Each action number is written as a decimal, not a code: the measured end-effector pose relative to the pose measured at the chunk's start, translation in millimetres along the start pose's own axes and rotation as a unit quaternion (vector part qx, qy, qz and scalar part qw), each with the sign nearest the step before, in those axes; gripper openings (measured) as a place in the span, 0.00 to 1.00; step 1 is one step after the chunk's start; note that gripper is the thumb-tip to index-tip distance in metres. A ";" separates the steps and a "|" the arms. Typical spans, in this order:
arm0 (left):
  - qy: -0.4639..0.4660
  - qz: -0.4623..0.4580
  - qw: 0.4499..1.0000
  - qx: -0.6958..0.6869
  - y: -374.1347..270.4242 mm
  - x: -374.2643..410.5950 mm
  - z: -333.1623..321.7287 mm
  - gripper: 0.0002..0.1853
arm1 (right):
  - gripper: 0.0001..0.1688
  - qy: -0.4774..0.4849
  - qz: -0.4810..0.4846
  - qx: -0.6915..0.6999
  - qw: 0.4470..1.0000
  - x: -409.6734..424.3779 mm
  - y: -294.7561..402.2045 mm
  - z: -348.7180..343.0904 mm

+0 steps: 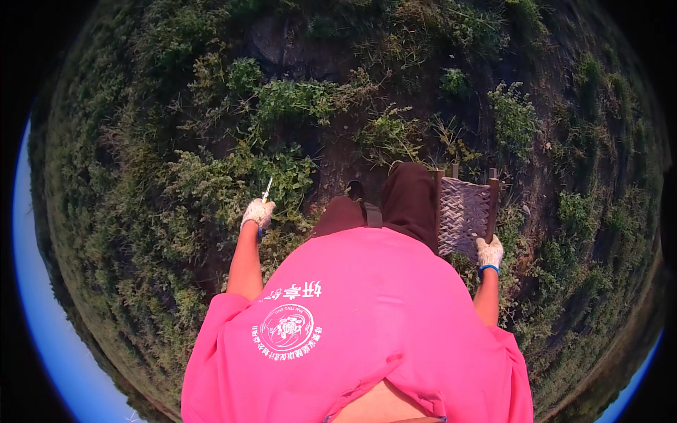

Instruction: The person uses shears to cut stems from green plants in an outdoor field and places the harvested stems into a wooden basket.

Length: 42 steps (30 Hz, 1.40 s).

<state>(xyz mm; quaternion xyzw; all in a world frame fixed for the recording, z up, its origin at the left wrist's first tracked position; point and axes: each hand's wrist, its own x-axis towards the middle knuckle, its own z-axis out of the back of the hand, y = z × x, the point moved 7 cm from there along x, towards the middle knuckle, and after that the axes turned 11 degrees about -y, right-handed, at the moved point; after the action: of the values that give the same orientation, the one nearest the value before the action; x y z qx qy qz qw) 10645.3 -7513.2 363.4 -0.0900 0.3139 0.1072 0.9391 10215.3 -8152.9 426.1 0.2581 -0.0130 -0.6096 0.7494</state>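
My left hand (258,213), in a whitish work glove, is closed around a small hand tool (268,189) with a slim, pale metallic end pointing up and away from me. Its exact kind cannot be told. Green leafy plants (288,177) grow just beyond it. On the other side, my right hand (489,251), gloved with a blue cuff, grips the dark wooden leg or rail of a small stool (465,214) with a woven cord seat. The stool hangs tilted beside my right leg.
Low bushy plants (201,174) spread thickly on the left. Bare soil (341,153) and dark ground strips run between plant rows. More plants (513,119) stand at the right. One shoe (355,189) shows in front of my dark trousers.
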 end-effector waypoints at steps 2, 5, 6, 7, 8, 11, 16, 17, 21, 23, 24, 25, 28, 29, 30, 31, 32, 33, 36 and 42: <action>0.056 0.046 0.997 -0.020 -16.0 -19.1 -10.1 0.29 | 0.16 0.026 0.029 -0.040 0.998 31.4 59.2 -6.9; 0.065 0.076 0.995 0.010 -34.2 -48.1 -17.9 0.29 | 0.16 0.065 0.070 -0.100 0.990 83.4 105.5 -21.5; 0.059 0.094 0.994 0.021 -25.1 -58.6 -20.5 0.28 | 0.16 0.082 0.085 -0.127 0.985 95.6 124.1 -28.6; 0.083 0.154 0.985 0.006 -40.3 -82.7 -9.8 0.27 | 0.16 0.091 0.097 -0.153 0.979 108.7 141.4 -30.1; 0.074 0.181 0.980 0.032 -14.1 -90.5 -17.5 0.25 | 0.17 0.117 0.112 -0.200 0.966 115.4 168.3 -33.7; 0.105 0.273 0.952 0.090 21.1 -144.0 -30.2 0.23 | 0.24 0.137 0.098 -0.286 0.943 160.8 176.7 -49.3; 0.130 0.360 0.924 0.008 -24.5 -220.3 -37.6 0.18 | 0.20 0.195 0.050 -0.316 0.927 235.2 182.2 -37.0; 0.091 0.368 0.925 -0.005 -31.8 -225.1 -36.3 0.17 | 0.20 0.195 0.062 -0.331 0.921 249.0 188.7 -36.8; -0.007 0.449 0.885 -0.120 -74.0 -215.7 -31.7 0.16 | 0.22 0.198 0.094 -0.345 0.912 302.8 207.5 -39.4; -0.081 0.447 0.884 -0.111 -119.8 -212.5 11.1 0.17 | 0.22 0.176 0.138 -0.360 0.906 327.5 223.9 -40.3; -0.090 0.454 0.879 -0.118 -116.1 -211.8 10.7 0.17 | 0.23 0.188 0.161 -0.374 0.894 332.8 238.9 -48.1; -0.098 0.461 0.873 -0.123 -109.4 -212.2 7.9 0.17 | 0.24 0.198 0.192 -0.376 0.885 333.7 257.4 -52.1; -0.098 0.444 0.876 -0.161 -135.8 -194.8 13.0 0.20 | 0.24 0.161 0.222 -0.382 0.882 353.2 293.1 -48.5; -0.105 0.437 0.881 -0.148 -144.8 -192.9 25.4 0.21 | 0.24 0.166 0.228 -0.375 0.883 356.7 291.8 -60.1; -0.096 0.441 0.878 -0.161 -148.3 -193.1 16.9 0.21 | 0.24 0.156 0.249 -0.382 0.876 361.0 305.2 -63.6; -0.090 0.440 0.878 -0.168 -152.6 -192.3 9.9 0.22 | 0.24 0.165 0.262 -0.363 0.879 363.7 314.7 -67.3; -0.091 0.445 0.871 -0.185 -142.9 -199.1 -10.8 0.22 | 0.24 0.174 0.280 -0.361 0.872 356.3 328.3 -72.8; -0.092 0.446 0.866 -0.206 -137.2 -201.3 -32.7 0.23 | 0.24 0.179 0.298 -0.357 0.867 350.0 345.3 -77.5; -0.039 0.451 0.864 -0.222 -159.7 -212.7 -52.1 0.22 | 0.24 0.162 0.335 -0.328 0.868 361.1 372.4 -96.3; 0.023 0.533 0.819 -0.211 -156.1 -293.4 -114.2 0.20 | 0.23 0.130 0.414 -0.322 0.841 377.4 398.6 -144.6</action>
<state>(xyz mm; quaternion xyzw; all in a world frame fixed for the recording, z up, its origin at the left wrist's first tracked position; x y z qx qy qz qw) 10391.6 -7732.6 468.1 -0.1069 0.3038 0.6530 0.6855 10721.9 -8397.3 349.9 0.0497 0.1758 -0.1732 0.9678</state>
